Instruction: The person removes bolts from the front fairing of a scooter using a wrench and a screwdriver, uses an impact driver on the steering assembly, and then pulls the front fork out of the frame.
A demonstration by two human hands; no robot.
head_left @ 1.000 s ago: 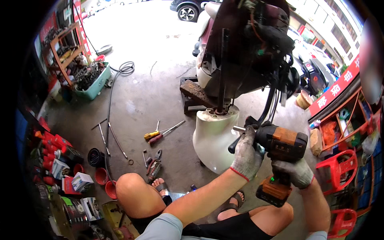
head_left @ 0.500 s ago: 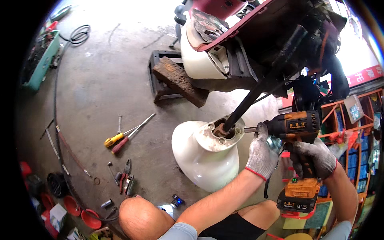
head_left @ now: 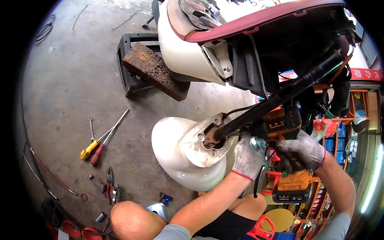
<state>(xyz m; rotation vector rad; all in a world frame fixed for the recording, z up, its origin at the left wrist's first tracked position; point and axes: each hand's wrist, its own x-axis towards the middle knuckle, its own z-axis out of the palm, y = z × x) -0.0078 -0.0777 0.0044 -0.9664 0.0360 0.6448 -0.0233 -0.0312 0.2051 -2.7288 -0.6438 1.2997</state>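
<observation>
My right hand (head_left: 302, 151), in a grey-white work glove, wraps round the handle of an orange and black cordless impact driver (head_left: 278, 125). My gloved left hand (head_left: 247, 157) closes round the driver's nose and bit, its fingertips partly hidden. The bit points left toward the bolted collar on top of a white scooter front fender (head_left: 188, 172); I cannot tell whether it sits on a bolt. From this collar a black steering tube (head_left: 260, 108) slants up to the right, passing in front of part of the driver.
Above is the scooter's white and maroon body (head_left: 188, 60), beside a wooden block (head_left: 156, 72) on a black metal frame (head_left: 126, 78). Screwdrivers (head_left: 96, 154), a small wrench (head_left: 91, 128) and pliers (head_left: 109, 180) lie on the floor at left. Orange shelving (head_left: 358, 106) stands at right.
My view has shifted, so the scooter and fender appear farther left. The driver has moved closer under the steering tube, which now overlaps its upper edge. Both hands keep their hold.
</observation>
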